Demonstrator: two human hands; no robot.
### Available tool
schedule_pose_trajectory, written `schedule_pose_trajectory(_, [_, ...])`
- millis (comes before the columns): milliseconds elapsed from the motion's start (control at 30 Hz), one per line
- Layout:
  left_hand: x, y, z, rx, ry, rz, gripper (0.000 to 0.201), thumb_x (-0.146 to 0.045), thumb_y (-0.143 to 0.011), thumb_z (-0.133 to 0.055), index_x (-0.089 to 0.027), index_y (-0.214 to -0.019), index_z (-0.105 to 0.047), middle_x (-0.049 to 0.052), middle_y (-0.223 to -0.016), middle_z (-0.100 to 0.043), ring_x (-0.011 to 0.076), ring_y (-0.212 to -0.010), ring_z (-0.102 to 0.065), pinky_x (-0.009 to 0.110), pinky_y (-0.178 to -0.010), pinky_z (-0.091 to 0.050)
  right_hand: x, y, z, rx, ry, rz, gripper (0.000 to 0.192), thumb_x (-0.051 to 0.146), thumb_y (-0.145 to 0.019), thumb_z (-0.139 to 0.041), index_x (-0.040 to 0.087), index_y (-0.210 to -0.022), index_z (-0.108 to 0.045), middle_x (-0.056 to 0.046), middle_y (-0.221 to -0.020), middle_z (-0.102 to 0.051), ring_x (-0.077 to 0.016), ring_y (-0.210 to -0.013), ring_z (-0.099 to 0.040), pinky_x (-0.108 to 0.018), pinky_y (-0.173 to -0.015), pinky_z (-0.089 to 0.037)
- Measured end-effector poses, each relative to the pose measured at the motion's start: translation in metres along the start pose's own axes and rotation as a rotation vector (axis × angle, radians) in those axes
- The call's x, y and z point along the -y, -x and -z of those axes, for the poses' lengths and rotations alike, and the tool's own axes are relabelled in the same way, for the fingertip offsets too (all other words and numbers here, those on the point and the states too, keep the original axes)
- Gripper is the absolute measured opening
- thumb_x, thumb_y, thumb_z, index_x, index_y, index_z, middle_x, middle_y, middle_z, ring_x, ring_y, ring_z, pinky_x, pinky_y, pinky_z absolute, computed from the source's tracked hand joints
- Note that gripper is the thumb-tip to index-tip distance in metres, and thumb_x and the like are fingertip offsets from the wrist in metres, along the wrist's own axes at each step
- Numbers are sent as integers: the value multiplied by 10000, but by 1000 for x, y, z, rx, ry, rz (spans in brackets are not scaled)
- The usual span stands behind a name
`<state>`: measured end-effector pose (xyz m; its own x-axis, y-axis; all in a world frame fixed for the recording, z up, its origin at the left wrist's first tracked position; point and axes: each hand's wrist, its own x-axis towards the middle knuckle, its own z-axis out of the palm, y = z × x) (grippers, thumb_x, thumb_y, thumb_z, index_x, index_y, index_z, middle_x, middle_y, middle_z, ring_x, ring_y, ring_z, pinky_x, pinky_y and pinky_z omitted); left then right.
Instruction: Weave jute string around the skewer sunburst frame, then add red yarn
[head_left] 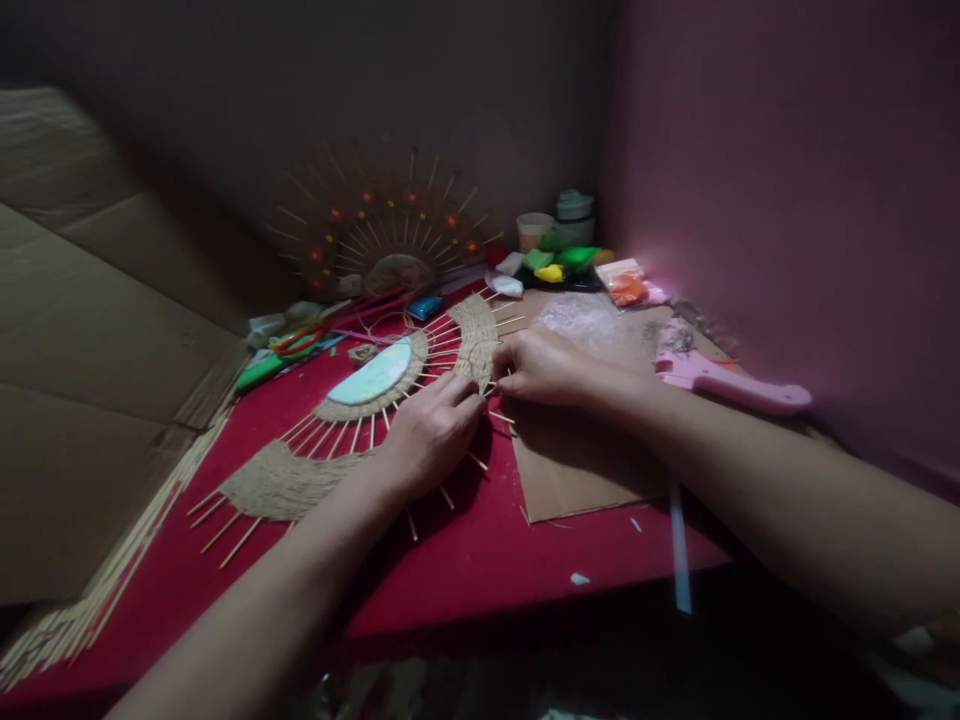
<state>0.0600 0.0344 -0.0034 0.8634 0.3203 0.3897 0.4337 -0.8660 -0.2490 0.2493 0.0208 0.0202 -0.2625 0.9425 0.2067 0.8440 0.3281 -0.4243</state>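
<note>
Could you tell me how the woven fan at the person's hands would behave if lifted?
The woven fan is probably light for its size, being largely thin sticks with open gaps. It may flex somewhat, since those sticks look slender. Its bare stick tips could snag or snap, as they project beyond the outer band.

No lettering, brand, number or sign legible. Paper cup [534, 232] near the far edge of the worktop [480, 580]: faint orange tint, too dim to tell whether print. Cardboard [97, 330] along the left edge: small dark marks, unreadable.
</note>
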Motion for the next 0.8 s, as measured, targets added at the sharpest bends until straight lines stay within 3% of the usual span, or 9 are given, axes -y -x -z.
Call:
schedule_pose_trajectory(233, [1,-1,3,25,-4,-38,220,-130,-900,-395,-116,-774,-575,79,-830,-576,161,-771,-484,295,-693,-455,0,-1,4,55,-13,-6,123,159,-665,-580,183,-705,-693,-32,-653,-642,-127,-610,-533,-248,-547,-349])
schedule_pose_trajectory(433, [1,-2,5,31,-41,-76,215,-116,-884,-406,-114,-748,-572,79,-805,-574,164,-736,-466,295,-659,-448,-2,1,28,407,-141,-203,126,83,-662,-578,153,-594,-658,-18,-491,-608,-127,-482,-556,-234,-460,-380])
schedule_pose_trajectory(500, [1,-2,5,21,-45,-68,226,-113,-888,-393,-115,-753,-574,79,-804,-573,164,-740,-467,295,-658,-447,-2,2,33,442,-112,-238,137,84,-663,-590,154,-559,-644,-16,-464,-599,-129,-464,-554,-233,-446,-380])
schedule_pose_trajectory(667, [1,0,6,5,-70,-52,214,-125,-884,-402,-126,-753,-571,73,-808,-573,165,-736,-470,298,-640,-434,-8,0,32,400,-9,-222,128,108,-659,-600,162,-556,-653,-17,-476,-600,-128,-462,-537,-244,-459,-370])
schedule_pose_trajectory(800, [0,0,8,9,-58,-61,201,-115,-874,-413,-125,-745,-567,74,-806,-572,166,-735,-468,299,-641,-434,-13,-3,27,130,93,-159,101,155,-692,-594,182,-654,-684,-25,-567,-626,-121,-515,-513,-253,-491,-330])
